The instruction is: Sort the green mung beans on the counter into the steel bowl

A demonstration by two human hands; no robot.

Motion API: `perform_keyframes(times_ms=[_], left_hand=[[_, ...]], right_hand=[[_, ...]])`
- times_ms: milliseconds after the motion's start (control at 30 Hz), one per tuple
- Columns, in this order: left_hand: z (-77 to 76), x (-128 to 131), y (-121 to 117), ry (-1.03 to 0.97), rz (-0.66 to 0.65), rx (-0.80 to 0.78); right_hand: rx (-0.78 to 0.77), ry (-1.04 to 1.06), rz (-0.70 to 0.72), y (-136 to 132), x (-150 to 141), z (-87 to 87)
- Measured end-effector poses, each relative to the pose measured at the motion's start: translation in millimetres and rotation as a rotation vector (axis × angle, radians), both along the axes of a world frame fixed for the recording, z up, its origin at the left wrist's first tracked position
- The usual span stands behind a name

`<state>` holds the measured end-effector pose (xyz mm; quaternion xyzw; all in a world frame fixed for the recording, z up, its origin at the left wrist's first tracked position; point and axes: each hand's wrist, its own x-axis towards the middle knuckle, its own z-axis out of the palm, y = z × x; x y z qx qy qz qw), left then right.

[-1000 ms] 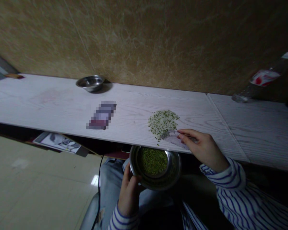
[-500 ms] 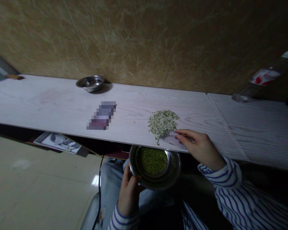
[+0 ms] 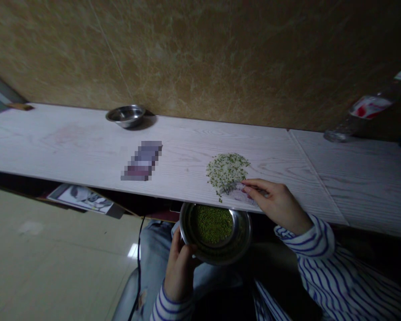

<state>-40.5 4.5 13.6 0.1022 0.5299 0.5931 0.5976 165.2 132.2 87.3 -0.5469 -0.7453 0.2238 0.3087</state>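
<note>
My left hand grips the rim of a steel bowl just below the table's front edge. Green mung beans cover the bottom of this bowl. On the table lies a thin spread of white rice grains mixed with green beans. In my right hand, between thumb and fingers, is a clear plastic protractor. It lies low over the near right edge of the spread, its curved markings faintly visible. A few beans sit close to the table edge above the bowl.
A second steel bowl stands by the wall at the back left. A pixelated, phone-shaped object lies on the white table. At the right leans a clear bottle with a red and white label. An open drawer shows below the table.
My right hand has shifted slightly left with the protractor, which has moved a little further into the near edge of the grains. My left hand and the bowl stay in place.
</note>
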Motion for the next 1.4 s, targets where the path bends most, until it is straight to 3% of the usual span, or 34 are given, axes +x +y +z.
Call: perform_keyframes(times_ms=[800, 1133, 1400], left_hand=[[3.2, 1, 1, 0.013, 0.013, 0.002], [0.4, -1, 0, 0.017, -0.012, -0.003], [1.6, -1, 0, 0.013, -0.002, -0.005]], right_hand=[[-0.037, -0.001, 0.058, -11, -7, 5.1], [-0.023, 0.076, -0.028, -11, -3, -0.3], [0.037, -0.009, -0.019, -9, -4, 2.3]])
